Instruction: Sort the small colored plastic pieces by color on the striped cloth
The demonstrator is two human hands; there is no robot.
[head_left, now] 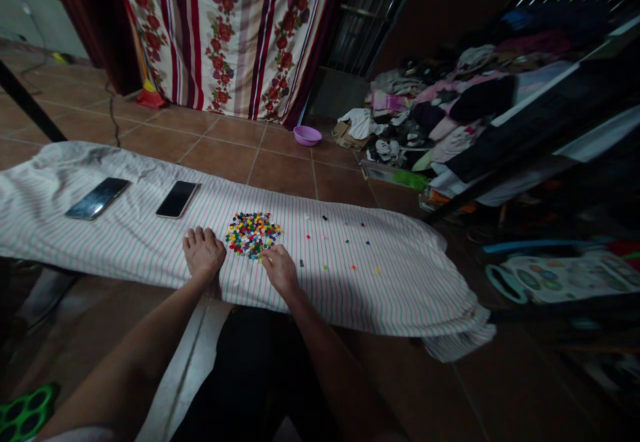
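Observation:
A pile of small, many-coloured bead-like pieces (253, 234) lies on a striped cloth (400, 295). At the pile's lower right edge is my right hand (281, 270), thumb and fingers pinched together; whatever is between the fingertips is too small to make out. My left hand (204, 253) rests palm down on the cloth just left of the pile, its fingers laid forward and holding nothing. To the right, several single pieces sit spaced apart in rough rows, among them a red piece (308, 237), an orange piece (354, 267) and a yellow piece (377, 271).
Two phones lie on the cloth at left: a dark phone (99, 199) and a light-edged phone (177, 199). Beyond the cloth, a purple basin (307, 136) stands on the tiled floor, near a floral curtain (225, 35). A heap of clothes (430, 109) fills the right background.

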